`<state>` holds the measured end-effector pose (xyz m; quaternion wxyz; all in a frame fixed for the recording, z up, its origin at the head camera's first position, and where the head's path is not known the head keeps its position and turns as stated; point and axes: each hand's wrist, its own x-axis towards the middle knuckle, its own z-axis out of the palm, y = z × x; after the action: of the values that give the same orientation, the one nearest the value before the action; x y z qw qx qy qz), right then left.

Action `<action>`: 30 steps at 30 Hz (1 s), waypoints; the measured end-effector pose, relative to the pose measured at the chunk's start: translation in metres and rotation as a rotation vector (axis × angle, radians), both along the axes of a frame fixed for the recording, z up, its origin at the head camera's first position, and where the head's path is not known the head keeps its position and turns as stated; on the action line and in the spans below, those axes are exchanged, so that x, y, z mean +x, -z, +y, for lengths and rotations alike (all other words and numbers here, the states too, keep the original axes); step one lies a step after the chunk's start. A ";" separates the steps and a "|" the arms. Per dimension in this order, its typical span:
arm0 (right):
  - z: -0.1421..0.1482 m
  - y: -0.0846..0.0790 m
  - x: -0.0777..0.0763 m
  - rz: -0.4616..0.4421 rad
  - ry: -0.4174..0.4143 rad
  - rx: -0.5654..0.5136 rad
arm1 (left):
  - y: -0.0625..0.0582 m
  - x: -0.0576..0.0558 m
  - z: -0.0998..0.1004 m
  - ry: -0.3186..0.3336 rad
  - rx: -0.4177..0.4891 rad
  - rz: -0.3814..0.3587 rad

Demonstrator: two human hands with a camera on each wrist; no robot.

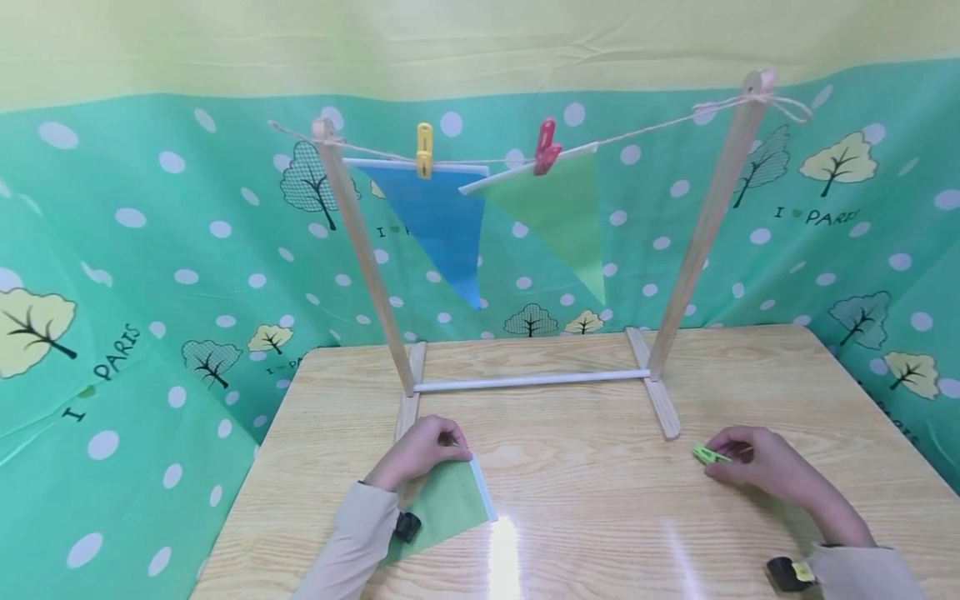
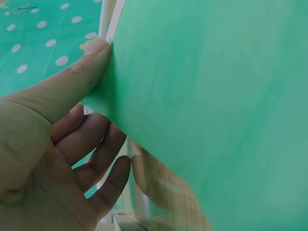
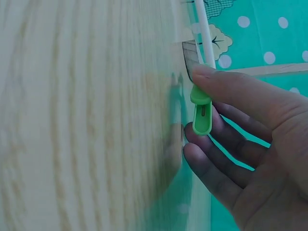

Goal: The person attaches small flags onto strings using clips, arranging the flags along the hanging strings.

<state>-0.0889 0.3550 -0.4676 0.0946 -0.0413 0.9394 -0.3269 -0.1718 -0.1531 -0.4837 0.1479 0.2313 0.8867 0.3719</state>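
Note:
A green pennant flag (image 1: 448, 500) with a white top strip lies on the wooden table (image 1: 585, 517). My left hand (image 1: 420, 450) pinches its upper corner; in the left wrist view the thumb (image 2: 82, 72) presses the green flag (image 2: 211, 96) against the fingers. My right hand (image 1: 757, 462) pinches a small green clothespin (image 1: 708, 454) just above the table; the right wrist view shows that clothespin (image 3: 202, 113) between thumb and fingers. Behind stands a wooden rack (image 1: 525, 379) with a string, a blue flag (image 1: 442, 221) under a yellow pin (image 1: 424, 150) and a green flag (image 1: 562, 212) under a red pin (image 1: 546, 147).
A green polka-dot cloth (image 1: 150, 275) with tree prints covers the wall and floor around the table. The rack's feet (image 1: 663, 408) and white crossbar (image 1: 528, 381) sit at the table's far half. Black wrist cameras (image 1: 783, 573) show on both sleeves.

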 end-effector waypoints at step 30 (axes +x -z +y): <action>0.002 -0.016 -0.002 0.238 -0.057 -0.063 | -0.037 -0.001 -0.005 0.094 0.245 -0.094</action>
<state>-0.0909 0.3569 -0.4519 -0.0099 -0.1094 0.9317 -0.3462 -0.1724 -0.1576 -0.4466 0.1770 0.2714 0.8149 0.4806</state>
